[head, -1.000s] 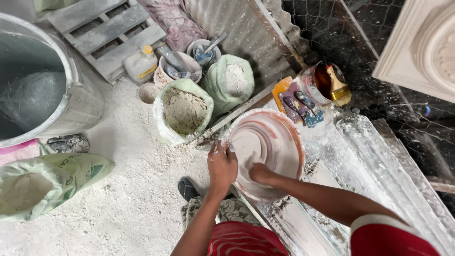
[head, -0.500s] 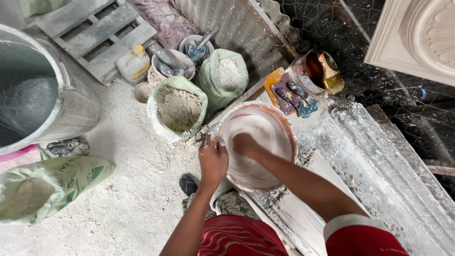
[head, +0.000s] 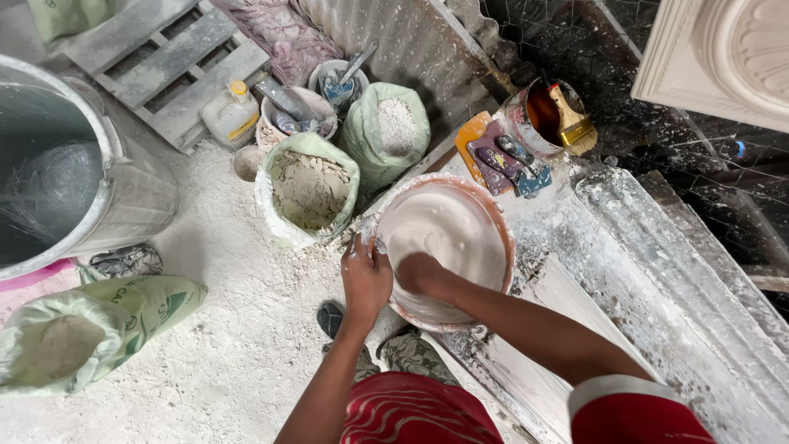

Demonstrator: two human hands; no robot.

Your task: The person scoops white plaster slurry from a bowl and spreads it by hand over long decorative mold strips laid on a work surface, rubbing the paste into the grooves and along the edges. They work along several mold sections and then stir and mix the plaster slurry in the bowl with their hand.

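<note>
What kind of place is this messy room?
Probably a plaster workshop. The hands, left hand and right hand, are at a bowl of white paste, beside open sacks of powder and a long white moulding.

We cannot see the fingers of our right hand [head: 419, 271]: they are sunk in the white wet plaster filling the round pink-rimmed basin [head: 500, 228], so their grip stays unknown. Our left hand [head: 366, 275] covers part of the basin's near rim. The big grey metal drum [head: 123, 185] is cut off by the left edge, and the white moulded plaster panel [head: 723, 57] by the top right corner. The tools in the small grey bucket [head: 337, 82] are too small to tell.
</note>
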